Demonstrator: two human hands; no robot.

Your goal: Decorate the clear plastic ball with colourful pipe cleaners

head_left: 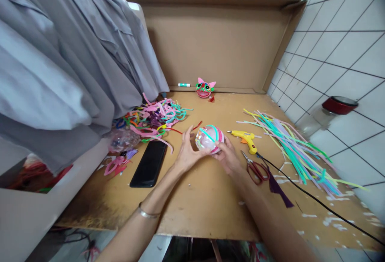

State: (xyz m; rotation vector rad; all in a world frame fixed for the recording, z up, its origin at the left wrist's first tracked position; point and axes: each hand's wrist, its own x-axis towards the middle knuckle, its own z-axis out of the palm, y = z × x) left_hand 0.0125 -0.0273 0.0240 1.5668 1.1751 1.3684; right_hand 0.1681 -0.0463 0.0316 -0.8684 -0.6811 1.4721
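Observation:
Between my two hands, just above the middle of the table, is a clear plastic ball (207,138) with pink and turquoise pipe cleaners wrapped around part of it. My left hand (190,150) grips its left side, thumb low and fingers along the edge. On the right side, my right hand (226,153) holds the ball with its fingers curled round the pink bands. A yellow hot glue gun (246,140) lies right of the ball, its nozzle pointing toward it. Closer to me are scissors with dark red handles (257,170). A black phone (149,164) rests left of my left hand.
Loose pipe cleaners (296,146) spread along the right, beside a red-lidded jar (326,113). A tangled pipe-cleaner pile (162,111) sits left, under hanging grey cloth (90,45). At the cardboard backing (210,45) are a decorated pink-eared figure (205,88) and a glue stick (184,85). A purple tassel (279,190) lies right.

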